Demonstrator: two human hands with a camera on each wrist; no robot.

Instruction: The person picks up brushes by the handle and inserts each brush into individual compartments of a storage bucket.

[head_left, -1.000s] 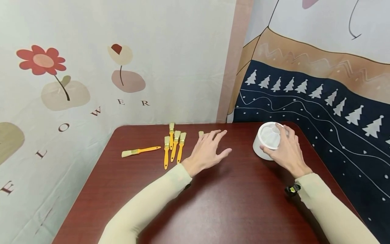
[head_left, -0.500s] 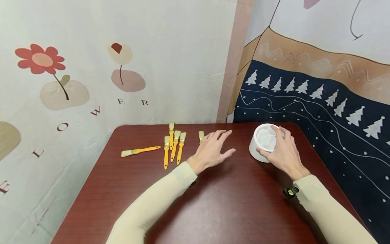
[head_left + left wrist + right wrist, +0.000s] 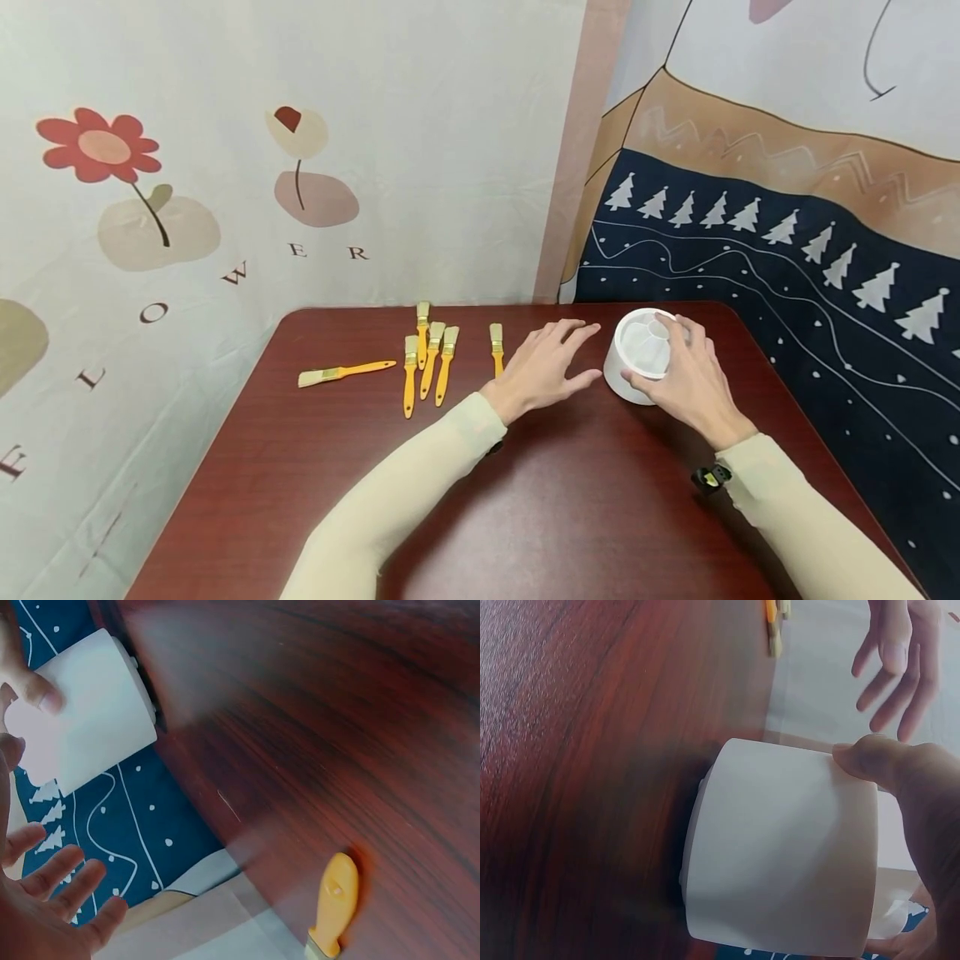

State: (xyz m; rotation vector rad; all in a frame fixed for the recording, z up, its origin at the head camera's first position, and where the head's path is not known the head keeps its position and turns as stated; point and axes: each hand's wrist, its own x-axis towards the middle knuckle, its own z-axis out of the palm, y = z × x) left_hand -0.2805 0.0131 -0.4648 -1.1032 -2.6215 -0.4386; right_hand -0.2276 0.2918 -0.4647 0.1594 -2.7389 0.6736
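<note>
My right hand [image 3: 693,383] grips a white round pot [image 3: 617,373] by its rim, with the thumb [image 3: 866,761] on the near side and the fingers at the far side. The pot stands on the table's right half, or just above it; the frames do not settle which. Inside, pale radial ribs show below the rim. To its left, my left hand [image 3: 543,367] hovers with fingers spread and holds nothing. Just beyond that hand lies a yellow-handled paintbrush [image 3: 497,342], its lower handle hidden in the head view; the handle end [image 3: 337,896] shows in the left wrist view.
Several more paintbrushes [image 3: 435,358] lie close together on the dark red table [image 3: 570,517], bristles toward the back. Another paintbrush [image 3: 345,371] lies crosswise farther left. Printed fabric [image 3: 450,150] hangs behind the table and along its right side.
My right hand has brought the white pot leftward and slightly nearer. My left hand has shifted right toward it, uncovering more of the single paintbrush. The other brushes stay put.
</note>
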